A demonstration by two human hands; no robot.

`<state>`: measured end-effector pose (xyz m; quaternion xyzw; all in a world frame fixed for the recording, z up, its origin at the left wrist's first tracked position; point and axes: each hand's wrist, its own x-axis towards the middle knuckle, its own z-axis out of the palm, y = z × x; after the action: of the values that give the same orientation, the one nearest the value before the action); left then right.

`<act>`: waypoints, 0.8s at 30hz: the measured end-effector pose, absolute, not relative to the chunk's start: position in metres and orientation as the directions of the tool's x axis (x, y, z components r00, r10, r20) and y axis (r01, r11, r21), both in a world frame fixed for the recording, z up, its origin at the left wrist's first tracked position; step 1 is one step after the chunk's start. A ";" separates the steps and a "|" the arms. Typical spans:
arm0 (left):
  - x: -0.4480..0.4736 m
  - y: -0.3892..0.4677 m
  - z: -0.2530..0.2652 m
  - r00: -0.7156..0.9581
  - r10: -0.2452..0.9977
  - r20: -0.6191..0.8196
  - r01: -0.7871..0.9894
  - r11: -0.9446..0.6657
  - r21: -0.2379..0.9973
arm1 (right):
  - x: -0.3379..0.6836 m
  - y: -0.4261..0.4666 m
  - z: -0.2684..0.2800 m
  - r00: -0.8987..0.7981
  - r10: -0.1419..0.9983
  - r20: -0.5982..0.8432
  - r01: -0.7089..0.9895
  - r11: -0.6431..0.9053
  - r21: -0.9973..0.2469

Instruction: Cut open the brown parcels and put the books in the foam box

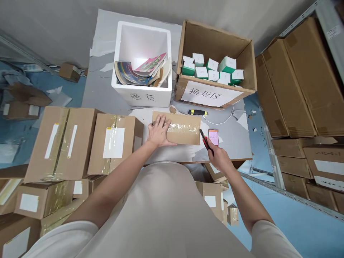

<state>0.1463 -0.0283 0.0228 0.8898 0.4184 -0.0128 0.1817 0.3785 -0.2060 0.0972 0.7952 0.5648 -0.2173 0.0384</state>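
Observation:
A small brown cardboard box (185,138) lies on the table in front of me, with clear tape running along its top. My left hand (159,132) rests spread on the left end of this box, fingers apart. In my right hand (219,156) is a black and red utility knife (205,140), its tip at the right end of the box. Whether the tip touches the cardboard I cannot tell. Just beyond the knife a phone (213,137) with a pink timer screen lies on the table. A second knife, yellow and black (197,112), lies behind the box.
At the back stand a white foam bin (142,96) holding magazines and an open carton (215,95) with several green-and-white boxes. Taped parcels (76,143) are stacked at my left. A metal shelf (274,161) with cartons stands at the right, and a thin white cable (228,117) crosses the table.

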 end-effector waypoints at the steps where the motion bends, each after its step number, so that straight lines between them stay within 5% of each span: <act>1: 0.146 -0.028 0.022 0.651 0.740 -0.170 0.746 -0.581 0.326 | 0.375 -0.210 0.096 0.266 0.880 -0.394 0.917 -0.357 -0.179; 9: 0.146 -0.028 0.021 0.653 0.739 -0.169 0.746 -0.587 0.316 | 0.360 -0.228 0.100 0.290 0.870 -0.399 0.910 -0.380 -0.168; 14: 0.146 -0.028 0.022 0.669 0.722 -0.179 0.732 -0.595 0.332 | 0.365 -0.252 0.102 0.348 0.831 -0.434 0.813 -0.498 -0.302; 17: 0.143 -0.026 0.024 0.681 0.717 -0.149 0.711 -0.599 0.368 | 0.367 -0.261 0.089 0.482 0.785 -0.388 0.588 -0.618 -0.521; 20: 0.138 -0.013 0.024 0.609 0.792 -0.051 0.732 -0.535 0.423 | 0.358 -0.252 0.062 0.601 0.711 -0.366 0.193 -0.573 -0.796; 24: 0.132 0.019 0.018 0.425 0.903 -0.063 0.754 -0.315 0.576 | 0.335 -0.222 0.021 0.656 0.596 -0.464 -0.280 -0.379 -0.882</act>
<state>0.1317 0.0194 0.0180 0.7992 0.5184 0.1369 0.2719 0.3352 -0.2220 0.0213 0.7273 0.1084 -0.4006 -0.5466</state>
